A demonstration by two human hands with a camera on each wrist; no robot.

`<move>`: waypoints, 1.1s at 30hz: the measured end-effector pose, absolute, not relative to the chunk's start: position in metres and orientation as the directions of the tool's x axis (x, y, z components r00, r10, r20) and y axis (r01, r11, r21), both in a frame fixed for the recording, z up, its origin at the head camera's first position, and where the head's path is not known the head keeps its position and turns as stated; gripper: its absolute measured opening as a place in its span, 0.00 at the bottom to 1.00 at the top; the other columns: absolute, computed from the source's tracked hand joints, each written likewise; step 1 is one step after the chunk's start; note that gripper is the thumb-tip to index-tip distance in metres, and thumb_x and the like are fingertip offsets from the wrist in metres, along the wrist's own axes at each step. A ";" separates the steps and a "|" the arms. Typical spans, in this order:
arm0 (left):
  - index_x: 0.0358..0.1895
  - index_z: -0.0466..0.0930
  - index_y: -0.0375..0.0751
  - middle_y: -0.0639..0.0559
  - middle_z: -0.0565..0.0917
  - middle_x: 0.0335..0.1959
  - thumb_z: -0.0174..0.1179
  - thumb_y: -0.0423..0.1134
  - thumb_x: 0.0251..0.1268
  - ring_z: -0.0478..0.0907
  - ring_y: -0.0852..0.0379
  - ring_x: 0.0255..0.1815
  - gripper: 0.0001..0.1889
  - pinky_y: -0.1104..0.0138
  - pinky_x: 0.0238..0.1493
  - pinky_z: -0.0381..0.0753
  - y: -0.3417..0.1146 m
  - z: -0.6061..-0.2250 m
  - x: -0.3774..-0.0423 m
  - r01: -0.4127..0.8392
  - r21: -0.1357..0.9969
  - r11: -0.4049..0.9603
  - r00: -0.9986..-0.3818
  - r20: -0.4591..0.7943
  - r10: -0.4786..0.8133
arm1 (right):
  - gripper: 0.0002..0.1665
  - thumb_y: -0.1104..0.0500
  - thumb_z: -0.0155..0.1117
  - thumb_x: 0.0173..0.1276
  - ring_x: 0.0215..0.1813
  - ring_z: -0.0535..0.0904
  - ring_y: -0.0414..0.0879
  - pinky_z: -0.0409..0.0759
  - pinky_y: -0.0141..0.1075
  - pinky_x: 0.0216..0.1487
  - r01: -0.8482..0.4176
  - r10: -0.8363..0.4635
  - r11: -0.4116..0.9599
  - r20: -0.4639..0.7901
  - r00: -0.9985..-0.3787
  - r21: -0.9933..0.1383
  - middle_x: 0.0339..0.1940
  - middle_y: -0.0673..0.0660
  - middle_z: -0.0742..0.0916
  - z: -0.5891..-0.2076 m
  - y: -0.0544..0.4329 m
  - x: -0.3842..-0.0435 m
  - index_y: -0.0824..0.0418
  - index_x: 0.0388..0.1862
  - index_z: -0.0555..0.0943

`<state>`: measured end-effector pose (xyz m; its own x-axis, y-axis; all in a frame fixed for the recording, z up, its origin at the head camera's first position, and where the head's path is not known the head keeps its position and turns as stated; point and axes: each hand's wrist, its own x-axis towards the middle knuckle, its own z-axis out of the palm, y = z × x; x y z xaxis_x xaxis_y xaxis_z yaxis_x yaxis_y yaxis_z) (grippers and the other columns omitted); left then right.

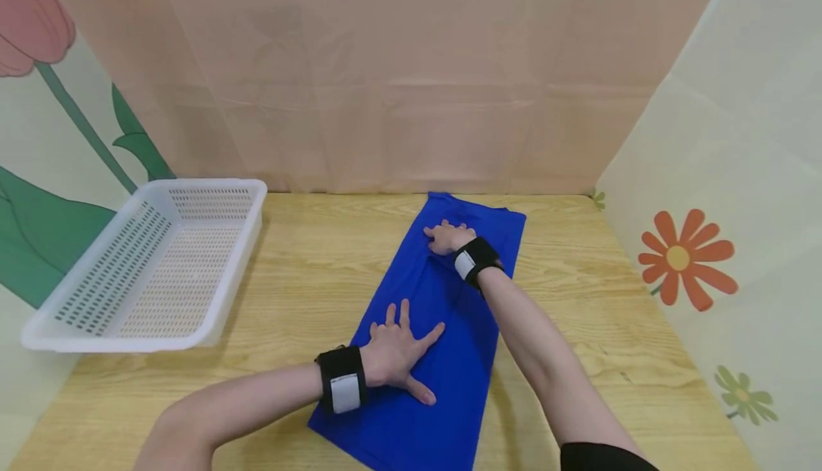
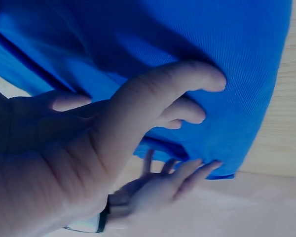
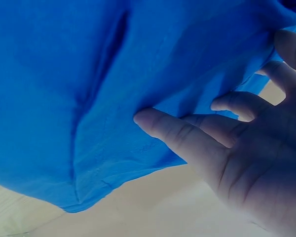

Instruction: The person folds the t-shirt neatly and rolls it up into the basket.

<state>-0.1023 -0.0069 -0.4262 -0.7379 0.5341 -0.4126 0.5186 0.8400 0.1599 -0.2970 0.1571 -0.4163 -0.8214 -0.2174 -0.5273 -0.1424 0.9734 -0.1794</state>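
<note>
A blue cloth (image 1: 443, 357), folded into a long strip, lies slanted across the wooden table from its near side to the back edge. My left hand (image 1: 394, 353) rests on the nearer part, its fingers spread wide. Toward the far end, my right hand (image 1: 447, 237) touches the cloth with fingers extended. In the left wrist view, the left thumb and fingers lie over the blue fabric (image 2: 246, 98), and the right hand (image 2: 160, 190) shows beyond. Creases run through the fabric (image 3: 44, 98) beside the right fingers in the right wrist view.
A white perforated plastic basket (image 1: 221, 300) stands on the left of the wooden table (image 1: 578, 328). A plain pinkish sheet (image 1: 411, 100) hangs behind the table's back edge. Flower-printed panels (image 1: 758, 171) flank both sides.
</note>
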 end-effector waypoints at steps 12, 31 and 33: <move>0.80 0.46 0.72 0.36 0.50 0.82 0.56 0.86 0.39 0.62 0.23 0.74 0.60 0.36 0.51 0.81 0.010 -0.427 -0.084 0.507 0.076 0.858 -0.794 -0.345 0.500 | 0.32 0.51 0.44 0.82 0.83 0.42 0.71 0.47 0.67 0.78 -0.172 -0.260 0.962 -0.525 -0.810 -0.211 0.85 0.63 0.50 -0.418 0.136 -0.301 0.43 0.82 0.56; 0.81 0.50 0.65 0.39 0.57 0.81 0.44 0.90 0.45 0.89 0.37 0.41 0.58 0.39 0.57 0.80 0.029 -0.438 -0.082 0.592 -0.060 0.804 -0.789 -0.250 0.562 | 0.31 0.49 0.46 0.82 0.85 0.38 0.65 0.43 0.69 0.78 -0.267 -0.349 0.936 -0.512 -0.785 -0.228 0.86 0.56 0.49 -0.427 0.117 -0.308 0.38 0.80 0.57; 0.81 0.51 0.64 0.38 0.59 0.80 0.42 0.90 0.46 0.89 0.40 0.39 0.58 0.42 0.54 0.82 0.029 -0.439 -0.083 0.606 -0.064 0.793 -0.781 -0.239 0.577 | 0.31 0.49 0.45 0.82 0.85 0.38 0.64 0.42 0.69 0.78 -0.273 -0.354 0.934 -0.515 -0.781 -0.229 0.86 0.55 0.49 -0.428 0.117 -0.309 0.37 0.81 0.56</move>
